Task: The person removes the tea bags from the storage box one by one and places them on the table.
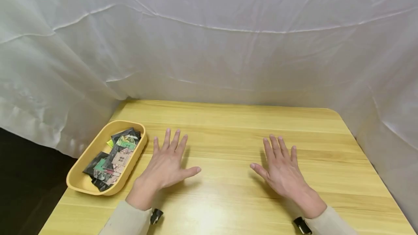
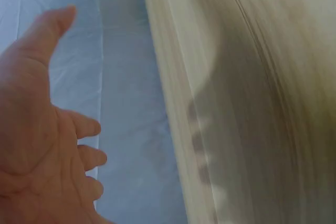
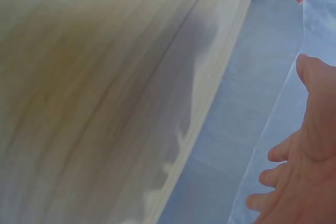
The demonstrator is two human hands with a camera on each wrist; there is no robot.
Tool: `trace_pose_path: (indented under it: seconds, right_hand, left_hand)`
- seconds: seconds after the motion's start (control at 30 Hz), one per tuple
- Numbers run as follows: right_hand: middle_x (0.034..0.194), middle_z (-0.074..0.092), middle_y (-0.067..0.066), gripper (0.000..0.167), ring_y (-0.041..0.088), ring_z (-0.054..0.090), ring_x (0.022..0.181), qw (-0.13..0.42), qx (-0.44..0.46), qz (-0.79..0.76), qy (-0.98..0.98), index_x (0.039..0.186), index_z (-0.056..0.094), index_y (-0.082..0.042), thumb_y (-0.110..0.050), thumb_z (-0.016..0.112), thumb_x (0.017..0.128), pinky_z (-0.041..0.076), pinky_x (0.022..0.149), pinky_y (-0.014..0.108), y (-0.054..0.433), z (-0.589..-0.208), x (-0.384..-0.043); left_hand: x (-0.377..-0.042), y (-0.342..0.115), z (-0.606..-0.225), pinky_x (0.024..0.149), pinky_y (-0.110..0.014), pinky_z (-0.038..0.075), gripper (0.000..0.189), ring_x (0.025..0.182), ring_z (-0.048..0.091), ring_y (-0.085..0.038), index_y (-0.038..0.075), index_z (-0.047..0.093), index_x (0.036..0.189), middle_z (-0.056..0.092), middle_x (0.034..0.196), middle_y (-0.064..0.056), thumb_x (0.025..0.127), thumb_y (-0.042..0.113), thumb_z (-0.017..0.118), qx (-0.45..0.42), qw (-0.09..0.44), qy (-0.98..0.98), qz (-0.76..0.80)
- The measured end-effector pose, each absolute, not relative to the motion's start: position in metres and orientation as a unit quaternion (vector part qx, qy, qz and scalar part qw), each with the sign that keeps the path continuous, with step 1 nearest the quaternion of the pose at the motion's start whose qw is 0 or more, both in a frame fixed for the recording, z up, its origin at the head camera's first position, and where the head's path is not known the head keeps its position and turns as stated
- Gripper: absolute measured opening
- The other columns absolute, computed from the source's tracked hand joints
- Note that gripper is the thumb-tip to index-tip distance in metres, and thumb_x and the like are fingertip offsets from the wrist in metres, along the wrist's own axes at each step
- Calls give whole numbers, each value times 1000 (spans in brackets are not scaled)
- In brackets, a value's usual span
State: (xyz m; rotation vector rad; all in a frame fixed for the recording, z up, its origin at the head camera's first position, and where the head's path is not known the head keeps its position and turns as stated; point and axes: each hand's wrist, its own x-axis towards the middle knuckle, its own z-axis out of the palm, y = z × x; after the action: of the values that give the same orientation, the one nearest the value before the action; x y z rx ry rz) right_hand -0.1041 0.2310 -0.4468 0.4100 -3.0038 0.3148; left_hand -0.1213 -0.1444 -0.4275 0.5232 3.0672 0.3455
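Both hands hover palm down just over a light wooden table (image 1: 228,126), fingers straight and spread, holding nothing. My left hand (image 1: 168,160) is left of the middle, a short way right of a yellow oval tray (image 1: 78,182) that holds several small printed packets (image 1: 114,157). My right hand (image 1: 281,166) is right of the middle, with bare wood around it. The left wrist view shows the left palm (image 2: 37,145) with its fingers extended beside the table surface (image 2: 252,103). The right wrist view shows the right palm (image 3: 304,166) likewise over the table (image 3: 105,98).
A white sheet (image 1: 209,35) hangs behind the table and down both sides. The tray sits at the table's front left corner. Dark floor (image 1: 23,180) shows past the left edge. Small dark wrist cameras (image 1: 156,216) sit on both beige sleeves.
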Motion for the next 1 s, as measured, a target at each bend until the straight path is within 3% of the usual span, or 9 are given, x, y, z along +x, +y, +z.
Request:
trace_pose_path:
  seconds: [0.2, 0.37, 0.57, 0.83, 1.0]
  right_hand:
    - [174, 16, 27, 95, 53, 14, 159, 47, 149, 119, -980, 166, 20, 3, -62, 51, 106, 17, 121, 80, 224, -448, -105]
    - [174, 18, 26, 94, 52, 16, 159, 41, 155, 134, -978, 165, 21, 4, -62, 51, 106, 17, 123, 78, 214, -449, -107]
    - [173, 20, 27, 93, 52, 19, 158, 47, 178, 129, -974, 165, 22, 5, -61, 50, 106, 18, 123, 77, 196, -450, -112]
    - [173, 21, 24, 91, 48, 19, 160, 25, 206, 145, -967, 166, 23, 2, -63, 47, 107, 18, 126, 72, 172, -455, -121]
    - [173, 21, 24, 89, 46, 19, 160, 0, 213, 162, -963, 166, 24, 2, -59, 50, 107, 21, 125, 71, 167, -462, -121]
  left_hand:
    - [-112, -160, -426, 123, -79, -1, 107, 161, 2, -49, 2, 25, 167, 14, 173, -25, 93, 67, 69, 126, -33, 983, 128]
    - [-99, -185, -421, 120, -82, -4, 101, 160, 2, -52, -2, 21, 166, 14, 172, -30, 98, 53, 71, 83, -54, 983, 155]
    - [-87, -219, -419, 116, -84, -10, 105, 159, -5, -55, -3, 11, 167, 6, 172, -34, 100, 55, 67, 25, -40, 986, 162]
    - [-85, -240, -428, 110, -91, -3, 114, 156, -6, -59, -10, 7, 165, 2, 169, -39, 99, 67, 60, -11, -4, 988, 157]
    - [-90, -239, -437, 113, -89, 1, 113, 157, -2, -59, -12, 10, 164, 5, 169, -40, 98, 62, 65, -21, 16, 988, 150]
